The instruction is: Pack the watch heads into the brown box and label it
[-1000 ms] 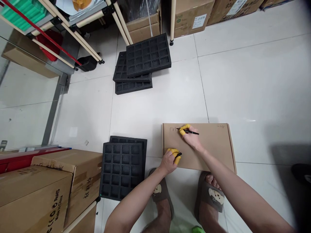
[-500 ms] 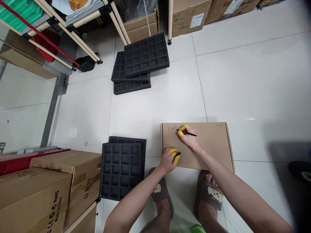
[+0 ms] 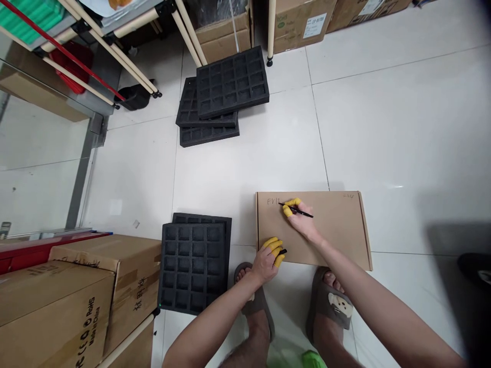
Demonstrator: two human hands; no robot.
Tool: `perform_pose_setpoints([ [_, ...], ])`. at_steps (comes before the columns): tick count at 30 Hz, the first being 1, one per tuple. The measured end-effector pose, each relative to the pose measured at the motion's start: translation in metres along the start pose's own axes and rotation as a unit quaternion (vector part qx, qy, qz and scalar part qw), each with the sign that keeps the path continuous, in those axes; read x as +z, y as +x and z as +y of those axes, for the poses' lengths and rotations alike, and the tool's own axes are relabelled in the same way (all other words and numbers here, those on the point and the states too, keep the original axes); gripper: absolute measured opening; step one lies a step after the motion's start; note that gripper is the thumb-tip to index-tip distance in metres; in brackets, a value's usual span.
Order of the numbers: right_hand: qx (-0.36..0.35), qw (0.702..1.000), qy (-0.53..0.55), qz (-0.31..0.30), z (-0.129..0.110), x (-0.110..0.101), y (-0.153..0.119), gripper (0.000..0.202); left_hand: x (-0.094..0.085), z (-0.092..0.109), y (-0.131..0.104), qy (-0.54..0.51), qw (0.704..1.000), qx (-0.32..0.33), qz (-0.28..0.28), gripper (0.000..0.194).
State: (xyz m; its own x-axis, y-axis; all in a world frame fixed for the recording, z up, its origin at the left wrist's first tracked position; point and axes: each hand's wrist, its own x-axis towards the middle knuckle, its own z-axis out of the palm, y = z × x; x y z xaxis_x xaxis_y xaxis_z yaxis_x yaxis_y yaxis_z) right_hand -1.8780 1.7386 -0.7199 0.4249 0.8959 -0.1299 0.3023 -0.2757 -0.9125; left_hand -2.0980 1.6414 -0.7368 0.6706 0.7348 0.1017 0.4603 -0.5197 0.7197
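A flat brown cardboard box point(image 3: 333, 225) lies on the floor in front of my feet. Handwriting that starts with "FV" stands near its upper left corner, and a smaller mark is at the upper right. My right hand point(image 3: 301, 217) grips a black marker pen point(image 3: 305, 213), its tip touching the box at the end of the writing. Over the box's lower left edge, my left hand point(image 3: 268, 260) is closed around a small black pen cap point(image 3: 283, 251). Yellow finger covers are on several fingers of both hands.
Black foam trays point(image 3: 194, 266) with square pockets lie left of the box, and more foam trays point(image 3: 232, 82) are stacked farther off. Large cartons point(image 3: 134, 286) stand at the lower left. A pole-framed rack point(image 3: 192, 30) and cartons point(image 3: 299, 25) line the back.
The pen has shifted slightly right along the writing, adding a stroke. My left hand has slid a little lower, its fingers rearranged around the cap. The whole view has moved slightly.
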Motion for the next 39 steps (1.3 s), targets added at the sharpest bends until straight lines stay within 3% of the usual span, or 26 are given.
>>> perform_pose_setpoints([
  [23, 0.011, 1.000, -0.007, 0.007, -0.0086, 0.0015, 0.0013, 0.015, -0.0005, -0.0007, 0.0012, -0.015, 1.000, -0.006, 0.009, 0.031],
  [39, -0.035, 0.999, -0.025, -0.012, -0.0013, 0.0017, 0.0011, 0.012, -0.0004, -0.0017, 0.0012, -0.014, 1.000, 0.008, 0.013, 0.031],
])
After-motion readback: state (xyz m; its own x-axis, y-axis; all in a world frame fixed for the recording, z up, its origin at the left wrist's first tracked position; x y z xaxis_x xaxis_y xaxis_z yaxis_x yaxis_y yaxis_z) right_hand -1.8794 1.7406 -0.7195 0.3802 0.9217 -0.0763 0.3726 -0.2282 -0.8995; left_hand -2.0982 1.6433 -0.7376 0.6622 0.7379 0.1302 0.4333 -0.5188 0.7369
